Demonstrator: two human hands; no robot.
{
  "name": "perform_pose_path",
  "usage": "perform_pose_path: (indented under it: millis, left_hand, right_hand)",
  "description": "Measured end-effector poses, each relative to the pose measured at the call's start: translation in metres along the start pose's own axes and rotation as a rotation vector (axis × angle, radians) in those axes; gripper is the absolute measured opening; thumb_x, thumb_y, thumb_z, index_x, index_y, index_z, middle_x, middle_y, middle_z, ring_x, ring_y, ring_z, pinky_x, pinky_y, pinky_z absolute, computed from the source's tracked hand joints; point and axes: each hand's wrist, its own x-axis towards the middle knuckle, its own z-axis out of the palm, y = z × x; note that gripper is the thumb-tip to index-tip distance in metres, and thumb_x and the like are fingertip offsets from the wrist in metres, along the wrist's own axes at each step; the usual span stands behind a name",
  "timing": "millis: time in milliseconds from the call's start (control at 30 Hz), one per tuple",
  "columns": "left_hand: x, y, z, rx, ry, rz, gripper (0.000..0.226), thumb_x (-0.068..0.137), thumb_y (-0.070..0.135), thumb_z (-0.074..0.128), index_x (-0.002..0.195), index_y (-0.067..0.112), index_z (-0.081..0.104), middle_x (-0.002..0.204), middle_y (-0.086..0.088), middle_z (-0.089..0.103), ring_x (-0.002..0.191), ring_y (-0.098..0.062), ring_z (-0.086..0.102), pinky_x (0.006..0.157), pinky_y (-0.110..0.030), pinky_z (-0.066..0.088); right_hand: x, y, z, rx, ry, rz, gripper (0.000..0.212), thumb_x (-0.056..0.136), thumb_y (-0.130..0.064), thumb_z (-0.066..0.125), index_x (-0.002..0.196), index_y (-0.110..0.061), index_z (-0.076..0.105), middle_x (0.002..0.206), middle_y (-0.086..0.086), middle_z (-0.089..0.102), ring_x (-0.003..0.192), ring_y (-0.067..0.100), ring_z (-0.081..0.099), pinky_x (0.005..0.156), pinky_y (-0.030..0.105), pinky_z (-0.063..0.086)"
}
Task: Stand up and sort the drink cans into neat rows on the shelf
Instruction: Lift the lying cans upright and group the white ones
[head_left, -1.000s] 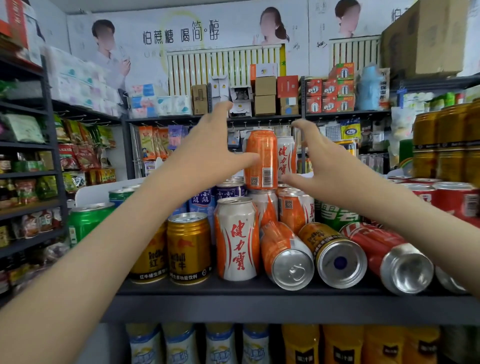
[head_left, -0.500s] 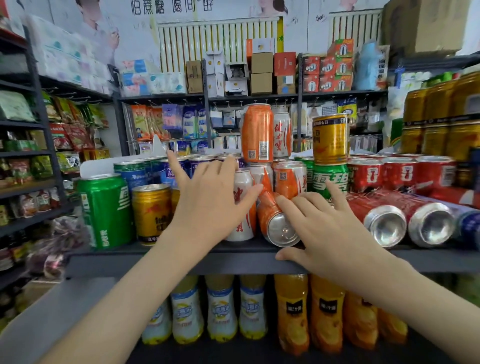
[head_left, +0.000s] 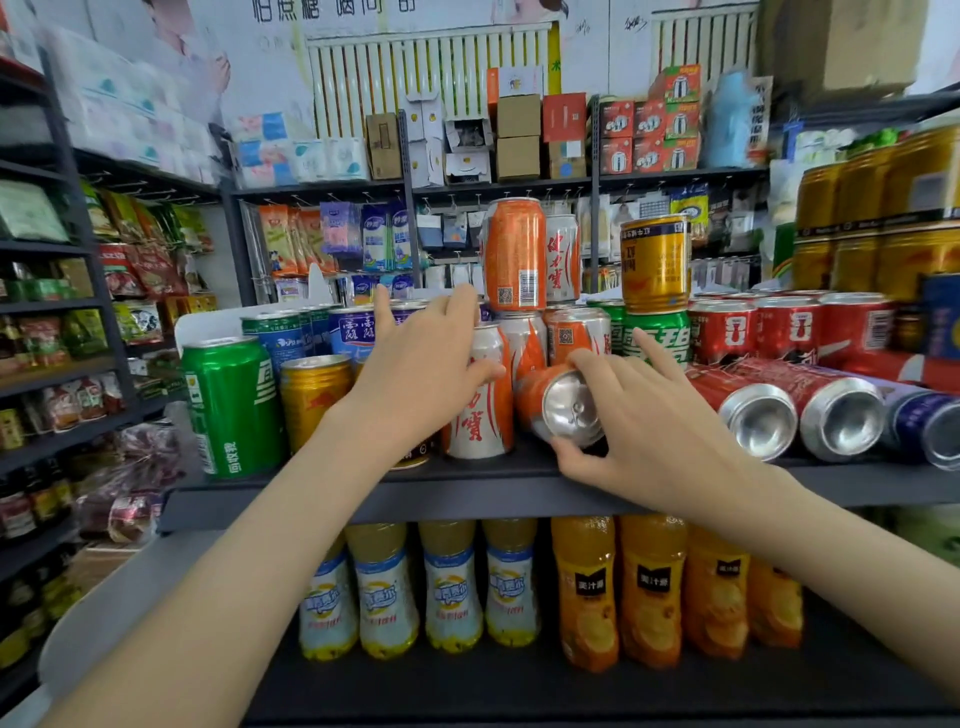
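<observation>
Drink cans crowd the dark shelf (head_left: 363, 493). My left hand (head_left: 415, 374) wraps around an upright white and orange can (head_left: 480, 415), thumb on its right side. My right hand (head_left: 639, 421) grips the end of an orange can lying on its side (head_left: 561, 405), fingers over its top and thumb under its silver lid. An orange can (head_left: 514, 254) and a white can (head_left: 562, 257) are stacked on top of upright cans behind. A gold can (head_left: 655, 262) stands on a green can (head_left: 657, 338).
A tall green can (head_left: 228, 405) and a gold can (head_left: 311, 395) stand at the left. Red cans (head_left: 748, 410) lie on their sides at the right, with upright red cans (head_left: 784, 327) behind. Bottles (head_left: 452, 587) fill the shelf below. Gold cans (head_left: 883, 223) stack far right.
Both hands came down from the stacked cans at the back to the front row. My left hand closed around the white can and my right hand took hold of the lying orange can.
</observation>
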Motion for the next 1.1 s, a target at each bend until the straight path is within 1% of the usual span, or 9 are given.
perform_pose_path:
  millis: [133,233,300,467,667,833,967,1033,1100]
  left_hand:
    - [-0.003,0.004,0.007,0.000,0.017,0.046,0.043,0.090,0.042,0.053,0.125,0.021,0.037,0.132,0.003,0.047,0.126,-0.017,0.042,0.110,-0.058,-0.009]
    - [-0.003,0.006,0.010,-0.010,-0.007,0.065,0.052,0.090,0.042,0.053,0.133,0.023,0.034,0.141,0.005,0.040,0.133,-0.015,0.034,0.108,-0.060,-0.013]
    - [-0.001,0.006,0.009,-0.023,-0.033,0.050,0.053,0.090,0.043,0.053,0.134,0.024,0.033,0.143,0.005,0.039,0.135,-0.016,0.033,0.108,-0.060,-0.013]
    - [0.005,0.007,0.007,-0.007,-0.058,0.048,0.054,0.089,0.049,0.052,0.134,0.025,0.035,0.143,0.006,0.040,0.135,-0.014,0.032,0.107,-0.060,-0.016]
    - [0.006,0.005,0.006,-0.025,-0.039,0.074,0.052,0.088,0.053,0.049,0.132,0.028,0.038,0.140,0.009,0.043,0.134,-0.012,0.033,0.105,-0.060,-0.018]
    - [0.009,0.006,0.008,-0.028,-0.062,0.105,0.057,0.086,0.058,0.046,0.135,0.030,0.036,0.141,0.009,0.042,0.135,-0.013,0.032,0.105,-0.062,-0.018]
    - [0.016,0.004,0.003,-0.072,-0.116,0.134,0.053,0.086,0.057,0.048,0.131,0.031,0.039,0.136,0.011,0.045,0.130,-0.011,0.037,0.112,-0.059,-0.008]
    - [0.018,0.002,-0.001,-0.121,-0.149,0.154,0.055,0.085,0.057,0.050,0.131,0.031,0.040,0.136,0.011,0.045,0.127,-0.010,0.040,0.114,-0.056,0.002]
    - [0.021,0.000,-0.005,-0.203,-0.137,0.171,0.054,0.083,0.056,0.053,0.130,0.030,0.044,0.132,0.012,0.049,0.118,-0.007,0.043,0.114,-0.049,0.019]
  right_hand:
    - [0.016,0.001,-0.018,0.282,0.028,0.147,0.059,0.080,-0.055,0.048,0.118,-0.010,0.053,0.099,-0.001,0.064,0.093,0.018,0.059,0.102,0.031,0.034]
    - [0.029,0.005,-0.030,0.488,-0.030,0.270,0.036,0.082,-0.048,0.052,0.101,-0.017,0.055,0.077,-0.009,0.058,0.066,0.008,0.053,0.057,0.017,0.040]
    - [0.038,0.009,-0.031,0.553,-0.072,0.296,0.028,0.086,-0.045,0.053,0.085,-0.017,0.052,0.068,-0.008,0.053,0.058,0.009,0.049,0.047,0.016,0.033]
    - [0.056,0.014,-0.025,0.628,-0.106,0.293,0.040,0.087,-0.045,0.054,0.101,-0.009,0.061,0.082,0.004,0.067,0.063,0.008,0.056,0.053,0.020,0.044]
    - [0.064,0.016,-0.020,0.679,-0.116,0.294,0.049,0.086,-0.047,0.056,0.103,-0.002,0.063,0.089,0.016,0.070,0.062,0.012,0.055,0.053,0.022,0.042]
    - [0.069,0.020,-0.019,0.632,-0.186,0.221,0.050,0.088,-0.052,0.051,0.103,-0.006,0.065,0.075,0.001,0.064,0.054,0.000,0.053,0.051,0.014,0.041]
    - [0.069,0.029,-0.024,0.566,-0.306,0.162,0.057,0.090,-0.056,0.042,0.130,-0.017,0.050,0.101,-0.006,0.061,0.074,0.003,0.055,0.063,0.016,0.040]
    - [0.066,0.039,-0.028,0.601,-0.271,0.199,0.060,0.092,-0.054,0.041,0.141,-0.019,0.036,0.119,-0.001,0.059,0.098,0.012,0.058,0.079,0.021,0.043]
    - [0.065,0.051,-0.032,0.601,-0.207,0.246,0.056,0.095,-0.045,0.041,0.144,-0.018,0.031,0.121,0.004,0.060,0.104,0.021,0.061,0.081,0.026,0.049]
